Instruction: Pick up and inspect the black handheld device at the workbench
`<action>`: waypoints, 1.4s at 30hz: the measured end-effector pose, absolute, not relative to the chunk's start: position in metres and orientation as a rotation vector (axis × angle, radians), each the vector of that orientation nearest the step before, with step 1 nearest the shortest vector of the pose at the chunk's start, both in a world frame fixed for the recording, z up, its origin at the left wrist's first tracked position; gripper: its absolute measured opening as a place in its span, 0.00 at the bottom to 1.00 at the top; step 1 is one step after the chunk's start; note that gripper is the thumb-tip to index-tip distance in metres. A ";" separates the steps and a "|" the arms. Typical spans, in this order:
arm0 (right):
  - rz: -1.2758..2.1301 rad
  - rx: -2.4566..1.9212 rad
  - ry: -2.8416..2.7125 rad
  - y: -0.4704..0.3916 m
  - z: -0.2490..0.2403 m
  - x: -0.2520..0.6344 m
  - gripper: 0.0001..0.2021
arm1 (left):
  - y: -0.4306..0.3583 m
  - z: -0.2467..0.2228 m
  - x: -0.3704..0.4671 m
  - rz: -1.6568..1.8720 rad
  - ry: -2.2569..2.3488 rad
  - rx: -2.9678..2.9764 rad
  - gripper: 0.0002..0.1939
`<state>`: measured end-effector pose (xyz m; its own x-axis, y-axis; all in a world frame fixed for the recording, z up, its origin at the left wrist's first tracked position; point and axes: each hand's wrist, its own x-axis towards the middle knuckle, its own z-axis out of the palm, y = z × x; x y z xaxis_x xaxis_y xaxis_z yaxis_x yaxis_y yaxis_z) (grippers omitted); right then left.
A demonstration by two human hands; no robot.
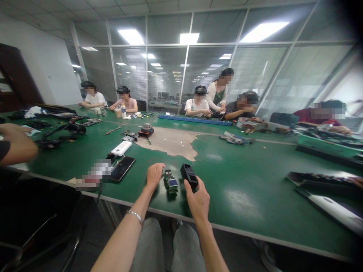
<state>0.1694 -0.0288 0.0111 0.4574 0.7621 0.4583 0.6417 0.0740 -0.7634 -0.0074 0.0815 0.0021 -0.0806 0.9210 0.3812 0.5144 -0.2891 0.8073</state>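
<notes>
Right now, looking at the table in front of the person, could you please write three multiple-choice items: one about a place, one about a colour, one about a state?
1. Where does the small device with a screen lie?
A. between the two hands
B. on the white power bank
C. on the floor

2. What colour is the table mat?
A. red
B. green
C. yellow

3. What is the right hand doing?
A. resting flat and empty
B. holding a black casing
C. touching the smartphone

Answers:
1 A, it lies on the mat just right of the left hand.
2 B, the mat is green, with one worn bare patch.
3 B, the fingers grip the black casing above the mat.
</notes>
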 end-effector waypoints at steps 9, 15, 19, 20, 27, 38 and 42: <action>0.038 -1.750 -1.322 -0.024 -0.008 0.179 0.27 | 0.082 0.004 -0.006 1.236 1.664 1.796 0.21; -0.035 -1.766 -1.360 -0.024 -0.015 0.179 0.29 | 0.077 0.006 -0.006 1.211 1.639 1.892 0.23; -0.061 -1.779 -1.355 -0.025 -0.016 0.179 0.35 | 0.074 0.009 -0.004 1.192 1.661 1.913 0.28; -0.062 -1.781 -1.349 -0.026 -0.015 0.178 0.36 | 0.074 0.009 -0.004 1.192 1.661 1.918 0.28; -0.045 -1.804 -1.330 -0.027 -0.013 0.177 0.37 | 0.073 0.008 -0.004 1.227 1.629 1.950 0.29; 0.023 -1.751 -1.343 -0.030 -0.007 0.177 0.27 | 0.076 0.007 -0.004 1.202 1.616 1.950 0.29; 0.114 -1.667 -1.297 -0.034 0.013 0.167 0.26 | 0.075 0.007 -0.004 1.205 1.617 1.959 0.29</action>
